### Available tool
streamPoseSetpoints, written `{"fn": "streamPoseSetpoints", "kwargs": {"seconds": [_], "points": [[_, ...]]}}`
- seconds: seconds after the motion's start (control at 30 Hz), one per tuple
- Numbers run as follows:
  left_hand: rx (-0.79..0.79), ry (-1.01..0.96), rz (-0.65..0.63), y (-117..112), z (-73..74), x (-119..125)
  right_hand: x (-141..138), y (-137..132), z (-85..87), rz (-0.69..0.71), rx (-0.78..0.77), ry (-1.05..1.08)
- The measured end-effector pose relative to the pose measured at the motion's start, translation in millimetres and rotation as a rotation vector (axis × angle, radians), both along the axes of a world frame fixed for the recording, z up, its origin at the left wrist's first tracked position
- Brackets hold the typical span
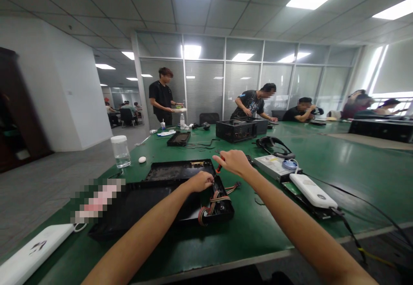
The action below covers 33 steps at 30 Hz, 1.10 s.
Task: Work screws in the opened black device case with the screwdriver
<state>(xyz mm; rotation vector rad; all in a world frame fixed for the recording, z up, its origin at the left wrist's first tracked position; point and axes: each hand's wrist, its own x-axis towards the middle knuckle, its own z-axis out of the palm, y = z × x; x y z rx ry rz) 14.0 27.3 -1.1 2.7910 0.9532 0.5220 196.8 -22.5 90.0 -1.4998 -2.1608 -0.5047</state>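
Both hands are meeting over the far right corner of the black case [180,207] on the green table [322,164]: the left hand [200,181] is pinching closed at its rim, while the right hand [235,162], slightly farther, is clamping a red-handled screwdriver [220,167] angled down-left toward those fingers.

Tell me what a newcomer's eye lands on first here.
The two bare arms reaching in: the right hand grips a red-handled screwdriver, the left hand rests on an open black case with striped ribbon cables. Around them spreads the green table.
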Motion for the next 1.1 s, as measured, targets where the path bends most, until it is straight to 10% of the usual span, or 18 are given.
{"fn": "streamPoseSetpoints", "kwargs": {"seconds": [0.2,0.33,0.73,0.97,1.1], "points": [[-0.024,-0.003,-0.006,-3,2.4,-1,-29,1,34.6,0.113,-0.244,-0.175],[-0.026,-0.007,-0.021,-3,2.7,-2,-44,7,37.6,-0.036,-0.135,-0.210],[0.011,0.017,-0.001,-8,5.4,-3,-34,23,37.5,0.081,-0.166,-0.121],[0.063,0.063,-0.009,-11,8.7,-1,26,46,-34.2,0.188,-0.030,0.469],[0.098,0.053,-0.046,-12,7.6,0,61,60,-94.7,0.228,-0.303,1.128]]}}
